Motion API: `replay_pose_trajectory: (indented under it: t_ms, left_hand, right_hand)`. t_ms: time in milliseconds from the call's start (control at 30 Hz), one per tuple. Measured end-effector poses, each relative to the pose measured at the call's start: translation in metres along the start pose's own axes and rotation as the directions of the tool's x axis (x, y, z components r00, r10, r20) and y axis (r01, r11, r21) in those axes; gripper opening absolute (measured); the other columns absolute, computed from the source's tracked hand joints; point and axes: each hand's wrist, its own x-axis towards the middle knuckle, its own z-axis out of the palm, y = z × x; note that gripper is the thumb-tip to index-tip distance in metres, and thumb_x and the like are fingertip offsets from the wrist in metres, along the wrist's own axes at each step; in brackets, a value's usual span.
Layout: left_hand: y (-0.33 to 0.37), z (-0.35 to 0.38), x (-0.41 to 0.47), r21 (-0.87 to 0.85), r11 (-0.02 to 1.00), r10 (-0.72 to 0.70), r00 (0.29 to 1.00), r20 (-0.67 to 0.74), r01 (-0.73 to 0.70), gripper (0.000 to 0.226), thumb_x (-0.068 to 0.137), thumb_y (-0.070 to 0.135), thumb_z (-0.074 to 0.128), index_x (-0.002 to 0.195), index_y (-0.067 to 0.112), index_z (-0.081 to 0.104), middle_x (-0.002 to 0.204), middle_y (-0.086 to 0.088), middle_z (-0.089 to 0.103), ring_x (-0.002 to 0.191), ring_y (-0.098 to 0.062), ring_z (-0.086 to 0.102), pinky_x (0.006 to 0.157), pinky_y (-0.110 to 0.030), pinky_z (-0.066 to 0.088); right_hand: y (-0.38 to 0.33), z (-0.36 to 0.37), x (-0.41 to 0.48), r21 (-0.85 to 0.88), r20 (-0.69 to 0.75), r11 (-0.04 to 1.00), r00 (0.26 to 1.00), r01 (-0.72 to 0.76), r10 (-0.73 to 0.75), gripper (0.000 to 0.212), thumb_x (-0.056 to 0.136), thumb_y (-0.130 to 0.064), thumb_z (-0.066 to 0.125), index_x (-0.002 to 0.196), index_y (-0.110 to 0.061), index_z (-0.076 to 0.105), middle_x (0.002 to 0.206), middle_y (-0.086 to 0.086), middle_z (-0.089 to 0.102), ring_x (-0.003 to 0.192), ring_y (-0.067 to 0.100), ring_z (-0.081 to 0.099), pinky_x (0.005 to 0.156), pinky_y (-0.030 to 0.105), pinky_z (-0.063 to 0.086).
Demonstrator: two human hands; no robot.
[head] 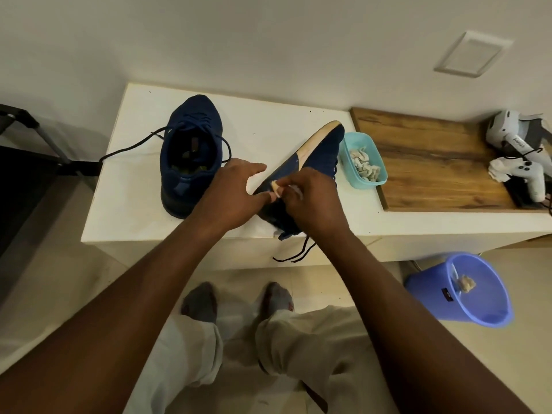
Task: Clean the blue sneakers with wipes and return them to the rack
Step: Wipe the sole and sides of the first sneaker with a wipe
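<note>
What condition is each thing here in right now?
Standing sneaker: upright on counter, laces loose.
Tilted sneaker: on its side, sole showing.
Wipe: pinched by right hand against tilted sneaker.
Left hand: fingers spread, touching tilted sneaker.
Teal tub: open, wipes inside.
Blue bin: open, crumpled wipe inside.

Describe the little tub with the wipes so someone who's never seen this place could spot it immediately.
Find the white counter, with a wooden board on its right part. The tub sits at that board's left edge, beside the toe of the tilted blue sneaker. It is small, light teal, open-topped, with crumpled wipes inside, unlike the larger blue bucket on the floor.
</note>
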Motion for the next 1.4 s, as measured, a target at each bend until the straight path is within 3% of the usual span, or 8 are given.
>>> replay_pose_trajectory:
  t_ms: [100, 167, 333, 567, 767, 1033, 1200, 1400]
  left_hand:
    - [0.002, 0.0, -0.001, -0.154, 0.981, -0.11, 0.991, 0.081, 0.121, 0.081, 0.087, 0.034, 0.077, 0.155, 0.027, 0.035, 0.152, -0.008, 0.048, 0.125, -0.023, 0.061, 0.1, -0.037, 0.051]
    - [0.0, 0.001, -0.001, -0.126, 0.989, -0.058, 0.992, 0.112, 0.072, 0.061, 0.09, 0.032, 0.074, 0.146, 0.025, 0.051, 0.135, -0.007, 0.064, 0.113, -0.019, 0.067, 0.098, -0.041, 0.055]
    - [-0.003, -0.001, 0.002, -0.087, 0.996, 0.009, 0.998, 0.069, -0.003, 0.017, 0.093, 0.025, 0.069, 0.108, 0.02, 0.077, 0.097, 0.004, 0.077, 0.087, -0.005, 0.069, 0.082, -0.032, 0.057]
    - [-0.007, 0.003, 0.005, -0.107, 0.994, -0.01, 0.998, 0.062, 0.017, 0.018, 0.09, 0.026, 0.072, 0.104, 0.016, 0.077, 0.091, 0.0, 0.077, 0.085, -0.015, 0.073, 0.084, -0.045, 0.06]
    - [-0.008, 0.004, 0.006, -0.114, 0.993, 0.021, 0.998, 0.058, -0.014, 0.013, 0.09, 0.026, 0.073, 0.1, 0.022, 0.08, 0.083, 0.006, 0.076, 0.079, -0.011, 0.071, 0.078, -0.041, 0.059]
    - [-0.007, 0.004, 0.005, -0.134, 0.991, 0.01, 0.999, 0.052, -0.003, 0.014, 0.089, 0.025, 0.072, 0.1, 0.019, 0.079, 0.082, 0.003, 0.077, 0.079, -0.013, 0.073, 0.079, -0.045, 0.061]
    - [-0.009, 0.003, 0.007, -0.151, 0.989, 0.023, 0.998, 0.055, -0.014, 0.011, 0.089, 0.024, 0.074, 0.097, 0.024, 0.081, 0.077, 0.005, 0.075, 0.075, -0.013, 0.072, 0.078, -0.045, 0.059]
    - [-0.009, 0.005, 0.007, -0.153, 0.988, 0.013, 0.999, 0.051, -0.005, 0.015, 0.088, 0.022, 0.073, 0.1, 0.021, 0.08, 0.081, 0.006, 0.076, 0.078, -0.011, 0.072, 0.08, -0.044, 0.06]
  right_hand:
    - [0.018, -0.004, 0.03, -0.003, -0.096, 0.991, 0.986, -0.137, 0.136, 0.024, 0.095, -0.013, 0.054, 0.108, -0.016, 0.074, 0.104, 0.001, 0.065, 0.091, 0.014, 0.06, 0.069, 0.016, 0.041]
    - [0.021, -0.003, 0.037, -0.004, -0.121, 0.984, 0.976, -0.181, 0.179, 0.025, 0.095, -0.014, 0.054, 0.109, -0.016, 0.074, 0.106, 0.001, 0.065, 0.092, 0.014, 0.06, 0.07, 0.016, 0.041]
    - [-0.006, 0.005, 0.001, -0.045, 0.034, 0.997, 0.997, 0.07, -0.068, 0.021, 0.093, -0.013, 0.062, 0.107, -0.015, 0.076, 0.102, 0.005, 0.064, 0.092, 0.017, 0.056, 0.074, 0.028, 0.047]
    - [0.011, -0.004, 0.038, -0.038, -0.119, 0.98, 0.974, -0.197, 0.192, 0.026, 0.094, -0.007, 0.053, 0.111, -0.013, 0.072, 0.109, 0.004, 0.066, 0.098, 0.018, 0.062, 0.073, 0.018, 0.04]
    - [-0.017, 0.004, -0.009, -0.005, 0.01, 1.0, 1.0, -0.015, 0.015, 0.019, 0.091, -0.01, 0.061, 0.105, -0.011, 0.074, 0.104, 0.007, 0.067, 0.094, 0.019, 0.06, 0.08, 0.031, 0.05]
    - [0.006, 0.002, 0.034, -0.017, -0.159, 0.975, 0.963, -0.223, 0.217, 0.023, 0.091, -0.008, 0.053, 0.1, -0.015, 0.073, 0.095, 0.0, 0.067, 0.084, 0.015, 0.061, 0.064, 0.017, 0.041]
    - [-0.02, 0.001, -0.007, -0.006, 0.024, 0.999, 0.999, 0.035, -0.034, 0.017, 0.09, -0.012, 0.064, 0.103, -0.009, 0.076, 0.099, 0.004, 0.064, 0.088, 0.014, 0.055, 0.075, 0.023, 0.04]
    - [0.012, 0.002, 0.047, -0.051, -0.165, 0.982, 0.971, -0.184, 0.173, 0.028, 0.089, -0.001, 0.053, 0.104, -0.012, 0.074, 0.103, 0.005, 0.067, 0.091, 0.018, 0.062, 0.068, 0.018, 0.038]
